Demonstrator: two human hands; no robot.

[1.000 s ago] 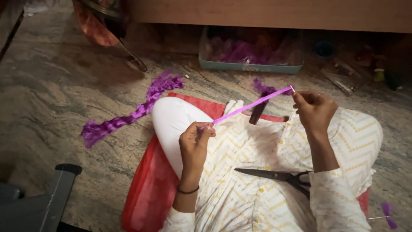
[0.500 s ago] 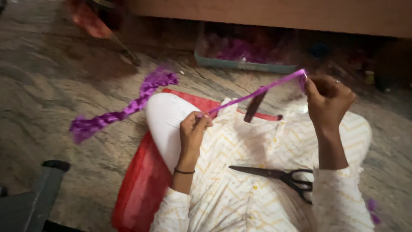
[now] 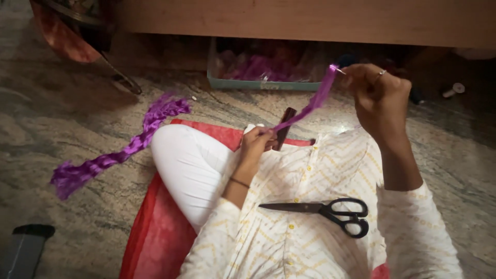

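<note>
The right hand (image 3: 381, 98) has lifted its pinched end of the purple ribbon (image 3: 310, 106) higher, while the left hand (image 3: 256, 144) grips the lower end, keeping it taut above the scissors (image 3: 323, 210) on the lap.

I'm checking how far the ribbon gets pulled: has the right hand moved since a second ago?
Yes. The right hand has risen away from the scissors on the lap, toward the teal tray, raising the purple strip.
</note>
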